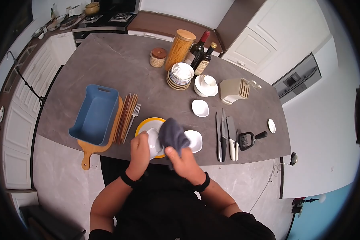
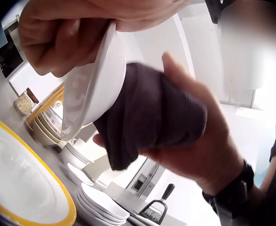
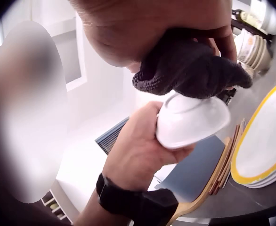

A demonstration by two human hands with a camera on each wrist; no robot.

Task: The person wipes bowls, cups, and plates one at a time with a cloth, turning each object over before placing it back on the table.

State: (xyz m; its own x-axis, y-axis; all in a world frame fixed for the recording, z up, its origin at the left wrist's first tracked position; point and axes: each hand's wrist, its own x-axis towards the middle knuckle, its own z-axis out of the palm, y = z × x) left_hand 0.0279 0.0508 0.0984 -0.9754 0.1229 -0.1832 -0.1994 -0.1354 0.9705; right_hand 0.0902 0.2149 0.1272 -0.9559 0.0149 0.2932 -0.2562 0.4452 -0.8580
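Note:
My left hand grips a small white bowl by its rim, tilted on its side with its foot turned toward the cloth. A dark grey cloth is bunched in my right hand, pressed against the underside of the bowl. Both hands are raised over the table's front edge. Below them lies a stack of white plates with a yellow rim, partly hidden by the bowl and cloth in the head view. Just right of the cloth sits a stack of white square bowls.
On the left, a blue tray rests on a wooden board, beside chopsticks and a fork. Knives and a slotted turner lie right. Stacked bowls, bottles and a knife block stand behind.

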